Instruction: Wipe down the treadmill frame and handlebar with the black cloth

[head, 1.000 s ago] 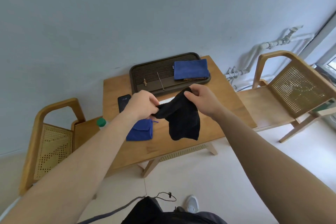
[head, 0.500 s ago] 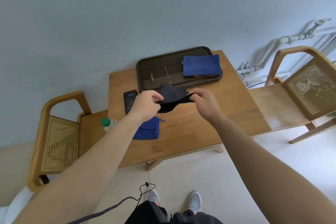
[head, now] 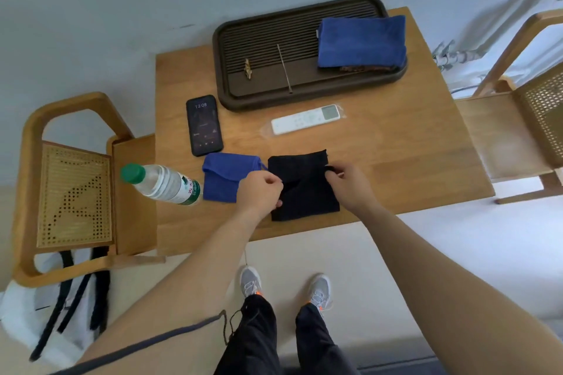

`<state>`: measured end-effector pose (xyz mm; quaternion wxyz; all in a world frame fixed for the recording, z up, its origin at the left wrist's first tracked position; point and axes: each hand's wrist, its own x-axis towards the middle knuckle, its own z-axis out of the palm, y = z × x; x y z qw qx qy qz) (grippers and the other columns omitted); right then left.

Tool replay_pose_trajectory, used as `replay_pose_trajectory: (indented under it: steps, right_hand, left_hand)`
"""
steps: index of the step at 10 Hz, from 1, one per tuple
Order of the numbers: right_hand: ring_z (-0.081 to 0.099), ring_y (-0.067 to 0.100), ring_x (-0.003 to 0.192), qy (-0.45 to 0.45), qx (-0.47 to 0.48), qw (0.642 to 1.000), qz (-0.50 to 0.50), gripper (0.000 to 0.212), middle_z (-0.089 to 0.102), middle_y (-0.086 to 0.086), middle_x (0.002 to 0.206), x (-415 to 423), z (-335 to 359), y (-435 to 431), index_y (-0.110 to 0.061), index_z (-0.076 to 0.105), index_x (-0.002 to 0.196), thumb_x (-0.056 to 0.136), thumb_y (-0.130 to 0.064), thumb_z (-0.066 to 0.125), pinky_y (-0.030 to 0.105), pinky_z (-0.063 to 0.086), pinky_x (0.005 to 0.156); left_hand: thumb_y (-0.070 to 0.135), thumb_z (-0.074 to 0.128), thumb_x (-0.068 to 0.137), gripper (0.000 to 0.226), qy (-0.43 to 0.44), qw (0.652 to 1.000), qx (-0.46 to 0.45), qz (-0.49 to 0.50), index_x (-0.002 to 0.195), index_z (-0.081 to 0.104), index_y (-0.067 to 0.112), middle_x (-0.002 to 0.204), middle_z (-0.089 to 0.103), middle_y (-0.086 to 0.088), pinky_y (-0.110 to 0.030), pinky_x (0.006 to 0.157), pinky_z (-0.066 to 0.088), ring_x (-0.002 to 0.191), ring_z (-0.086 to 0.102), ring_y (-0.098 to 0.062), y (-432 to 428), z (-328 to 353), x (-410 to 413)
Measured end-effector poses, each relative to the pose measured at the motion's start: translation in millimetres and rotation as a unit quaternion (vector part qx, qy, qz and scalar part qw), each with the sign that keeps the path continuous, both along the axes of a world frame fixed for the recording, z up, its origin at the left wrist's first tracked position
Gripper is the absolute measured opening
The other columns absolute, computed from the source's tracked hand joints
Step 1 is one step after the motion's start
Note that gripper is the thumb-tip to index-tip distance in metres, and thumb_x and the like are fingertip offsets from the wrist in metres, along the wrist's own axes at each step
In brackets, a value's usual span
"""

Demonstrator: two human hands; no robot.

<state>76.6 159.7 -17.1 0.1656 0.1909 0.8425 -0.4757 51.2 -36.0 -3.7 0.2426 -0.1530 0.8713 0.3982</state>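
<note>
The black cloth (head: 304, 184) lies folded flat on the wooden table (head: 411, 143) near its front edge. My left hand (head: 260, 190) pinches the cloth's left edge with curled fingers. At the right edge, my right hand (head: 345, 184) pinches a fold of the same cloth between thumb and fingers. No treadmill, frame or handlebar is in view.
A small blue cloth (head: 227, 176) lies just left of the black one, with a water bottle (head: 161, 183) beyond it. A phone (head: 203, 125), a white remote (head: 306, 119) and a dark tray (head: 304, 52) holding a blue cloth (head: 361, 39) sit further back. Wooden chairs (head: 70, 186) flank the table.
The black cloth has gone from hanging between my hands in the air to lying folded flat on the table. Both hands came down with it, and the view tilted downward.
</note>
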Motion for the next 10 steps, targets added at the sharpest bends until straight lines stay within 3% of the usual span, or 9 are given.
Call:
replay_pose_trajectory:
  steps: [1,2,3,4,5,6,7,8,10]
  right_hand:
    - [0.067,0.024,0.092,0.007,0.064,0.998,0.006,0.030,0.070,-0.003,0.095,-40,-21,2,-0.016,0.068,0.122,0.099,-0.026,0.051,0.030,0.045,0.063]
    - [0.067,0.027,0.105,-0.030,0.071,0.997,-0.028,0.043,0.072,0.008,0.115,-57,-38,-2,-0.016,0.057,0.140,0.098,-0.025,0.050,0.033,0.052,0.075]
    - [0.066,0.024,0.097,-0.023,0.058,0.996,-0.064,0.058,0.071,0.003,0.102,-43,-38,-19,-0.013,0.035,0.153,0.096,-0.018,0.048,0.039,0.055,0.079]
    - [0.066,0.027,0.102,0.010,0.092,0.995,-0.035,0.061,0.067,0.002,0.118,-15,-32,-36,-0.013,0.027,0.154,0.098,-0.015,0.049,0.038,0.052,0.078]
    - [0.063,0.030,0.112,-0.005,0.115,0.993,0.026,0.070,0.058,0.008,0.139,-4,-29,-46,-0.014,0.020,0.158,0.096,-0.017,0.052,0.040,0.054,0.083]
    - [0.060,0.032,0.114,-0.043,0.140,0.985,0.087,0.067,0.056,0.012,0.138,-18,-7,-47,-0.013,0.027,0.155,0.094,-0.025,0.053,0.047,0.055,0.089]
    - [0.055,0.035,0.119,-0.043,0.204,0.968,0.141,0.055,0.054,0.014,0.138,-50,39,-42,-0.014,0.038,0.146,0.096,-0.028,0.053,0.047,0.051,0.094]
    - [0.050,0.036,0.127,-0.023,0.257,0.952,0.166,0.057,0.048,0.014,0.144,-82,100,-37,-0.014,0.039,0.147,0.095,-0.031,0.057,0.046,0.047,0.097]
    - [0.045,0.038,0.132,0.063,0.329,0.923,0.192,0.062,0.051,0.015,0.142,-114,194,-43,-0.014,0.044,0.143,0.091,-0.043,0.061,0.050,0.044,0.096]
  left_hand:
    - [0.017,0.055,0.101,0.021,0.013,0.993,0.075,0.088,0.117,0.068,0.018,0.108,0.069,0.001,-0.034,0.076,0.062,0.078,0.073,-0.017,8,-11,-34]
    - [0.020,0.056,0.101,0.045,0.071,0.994,0.051,0.072,0.145,0.045,0.021,0.141,0.051,-0.001,-0.034,0.097,0.053,0.115,0.061,-0.017,14,-27,-39]
    - [0.019,0.057,0.099,0.047,0.143,0.986,-0.052,-0.068,0.143,0.042,0.023,0.144,0.037,-0.002,-0.035,0.085,0.056,0.104,0.061,-0.015,13,-41,-13]
    - [0.019,0.058,0.096,0.035,0.141,0.961,-0.123,-0.206,0.130,0.053,0.021,0.133,0.045,0.001,-0.034,0.073,0.053,0.098,0.061,-0.017,5,-56,6]
    - [0.022,0.057,0.098,0.039,0.100,0.949,-0.128,-0.270,0.137,0.056,0.021,0.140,0.049,0.006,-0.032,0.084,0.052,0.118,0.057,-0.016,-3,-51,2]
    - [0.026,0.053,0.100,0.045,0.047,0.943,-0.116,-0.307,0.145,0.050,0.021,0.149,0.048,0.004,-0.040,0.100,0.049,0.131,0.051,-0.018,-11,-16,-13]
    - [0.030,0.053,0.100,0.046,0.043,0.945,-0.127,-0.300,0.144,0.050,0.020,0.145,0.054,-0.001,-0.044,0.099,0.050,0.128,0.053,-0.023,-25,34,-34]
    - [0.033,0.053,0.099,0.044,0.064,0.950,-0.136,-0.274,0.141,0.053,0.021,0.139,0.060,-0.004,-0.043,0.099,0.051,0.121,0.058,-0.026,-39,92,-58]
    - [0.036,0.052,0.100,0.061,0.131,0.944,-0.173,-0.248,0.155,0.036,0.017,0.156,0.044,-0.009,-0.042,0.108,0.045,0.138,0.047,-0.030,-51,181,-91]
